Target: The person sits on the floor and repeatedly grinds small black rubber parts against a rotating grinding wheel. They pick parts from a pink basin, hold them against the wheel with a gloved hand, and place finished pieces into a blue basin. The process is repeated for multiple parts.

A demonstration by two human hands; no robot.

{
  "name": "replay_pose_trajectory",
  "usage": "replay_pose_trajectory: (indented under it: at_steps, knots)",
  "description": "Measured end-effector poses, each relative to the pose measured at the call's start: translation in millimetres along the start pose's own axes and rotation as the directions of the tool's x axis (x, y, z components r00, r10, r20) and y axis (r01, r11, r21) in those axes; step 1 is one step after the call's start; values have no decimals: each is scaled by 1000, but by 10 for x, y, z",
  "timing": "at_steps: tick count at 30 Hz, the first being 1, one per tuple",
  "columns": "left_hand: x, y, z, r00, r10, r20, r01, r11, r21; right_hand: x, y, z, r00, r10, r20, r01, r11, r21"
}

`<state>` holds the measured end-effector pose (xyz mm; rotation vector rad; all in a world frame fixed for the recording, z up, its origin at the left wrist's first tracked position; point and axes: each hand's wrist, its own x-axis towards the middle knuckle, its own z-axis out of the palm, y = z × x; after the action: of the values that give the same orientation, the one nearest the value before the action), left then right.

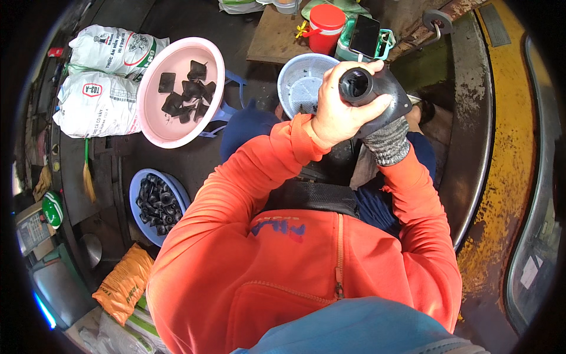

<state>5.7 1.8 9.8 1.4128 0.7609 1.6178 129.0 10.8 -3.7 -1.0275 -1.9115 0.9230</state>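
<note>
A black rubber part with a round hollow neck and a flat, square-cornered flange (396,97) is held up in front of me. My bare left hand (337,109) is closed round its neck, thumb and fingers on either side of the opening. Behind the flange is my right hand in a grey knitted glove (386,140); the part hides its fingers. Similar black pieces lie scattered in a pink basin (149,112) to the left. A blue basin (137,219), lower left, holds a heap of small black pieces. Just beyond my left hand stands a pale blue perforated basket (295,74).
White printed sacks (97,106) stand left of the pink basin. At the far side are a red lidded jug (326,26) and a phone (365,35) on a green container. A rusty yellow metal edge (501,177) runs along my right. An orange bag (125,283) lies lower left.
</note>
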Motion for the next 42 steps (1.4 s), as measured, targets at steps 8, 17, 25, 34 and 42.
replay_pose_trajectory:
  at_steps: [8, 17, 25, 34, 42]
  knots:
    - [99, 114, -131, 971, 12, 239, -19, 999, 30, -76, -45, -78, 988, -63, 138, 75, 994, -80]
    - [271, -30, -247, 799, 59, 599, 99, 969, -227, -167, -175, -175, 945, -190, 267, 204, 979, -25]
    - [397, -201, -262, 844, -450, 291, 285, -84, -955, -37, -201, -158, 870, 309, 384, -304, -278, 911]
    - [412, -307, -377, 821, -435, 370, 522, 307, -796, -88, -63, -253, 837, 534, 115, -241, 173, 955]
    - [375, -205, -299, 877, -395, 275, 481, 715, -507, 56, -8, -468, 942, 335, 13, -104, 255, 961]
